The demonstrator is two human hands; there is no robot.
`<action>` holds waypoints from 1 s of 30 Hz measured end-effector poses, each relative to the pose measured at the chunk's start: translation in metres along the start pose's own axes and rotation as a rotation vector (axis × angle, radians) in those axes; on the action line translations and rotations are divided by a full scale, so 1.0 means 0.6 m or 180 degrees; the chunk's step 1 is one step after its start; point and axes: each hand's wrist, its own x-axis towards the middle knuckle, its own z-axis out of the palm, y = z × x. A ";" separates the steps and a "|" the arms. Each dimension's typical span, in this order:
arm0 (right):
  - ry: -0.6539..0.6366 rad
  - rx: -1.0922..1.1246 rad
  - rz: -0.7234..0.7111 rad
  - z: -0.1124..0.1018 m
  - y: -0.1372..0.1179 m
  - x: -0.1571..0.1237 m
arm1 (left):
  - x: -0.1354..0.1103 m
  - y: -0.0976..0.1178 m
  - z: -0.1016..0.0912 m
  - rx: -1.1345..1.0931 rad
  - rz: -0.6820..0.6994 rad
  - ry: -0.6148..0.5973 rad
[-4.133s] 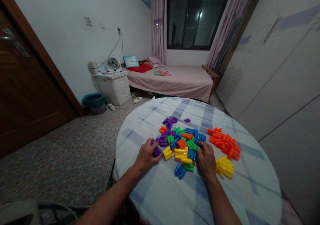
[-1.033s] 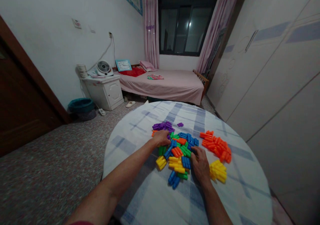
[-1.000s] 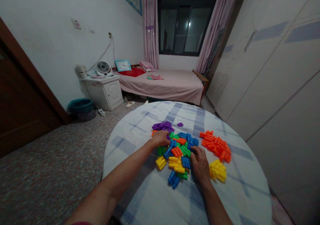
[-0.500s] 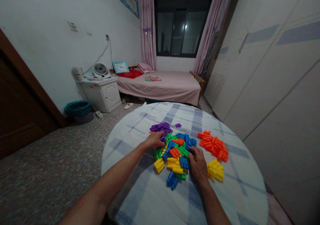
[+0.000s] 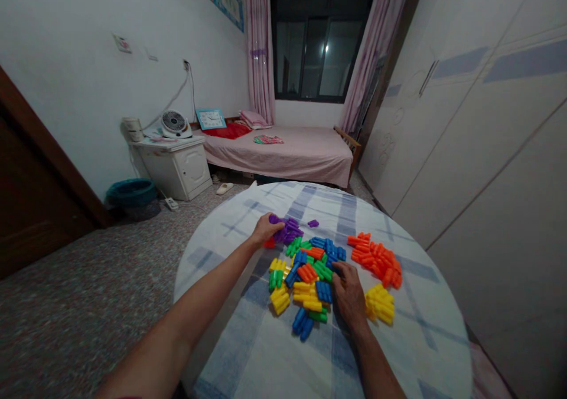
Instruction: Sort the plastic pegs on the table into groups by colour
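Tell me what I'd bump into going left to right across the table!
Left hand → pile of purple plastic blocks → mixed-colour heap of plastic blocks → pile of orange plastic blocks.

A dark window (image 5: 310,56) sits upper centre between pink curtains (image 5: 257,39), with a pink-sheeted bed (image 5: 301,151) beneath it. White wardrobe doors (image 5: 487,127) fill the right. A white nightstand (image 5: 179,166) with a fan (image 5: 173,123) stands at left, and a brown door (image 5: 26,210) is at far left. The floor (image 5: 88,287) is speckled.

Dim indoor light, warped edges

text: none legible | wall poster (image 5: 221,0): print too blurred
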 end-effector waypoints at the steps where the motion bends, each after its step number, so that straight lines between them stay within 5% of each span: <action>1: 0.0014 0.0003 -0.0005 0.000 -0.001 0.000 | 0.015 0.002 0.005 0.0048 0.0006 0.0074; 7: 0.0073 -0.0008 -0.0052 -0.002 -0.005 0.000 | 0.051 0.013 0.010 0.0508 0.0140 0.0506; 12: -0.0036 -0.0009 0.0003 -0.001 -0.001 0.000 | -0.026 -0.016 -0.008 0.0988 0.0390 0.0504; 19: -0.0010 0.0008 0.0063 0.001 -0.002 0.001 | -0.111 -0.064 -0.009 0.1994 0.0963 -0.0075; 25: 0.0011 0.0011 0.0031 0.001 -0.001 0.000 | -0.099 -0.052 -0.001 0.2219 0.0850 -0.0283; 30: -0.0020 0.0016 0.0039 0.003 0.002 0.000 | -0.105 -0.014 0.003 0.1512 0.0606 -0.0190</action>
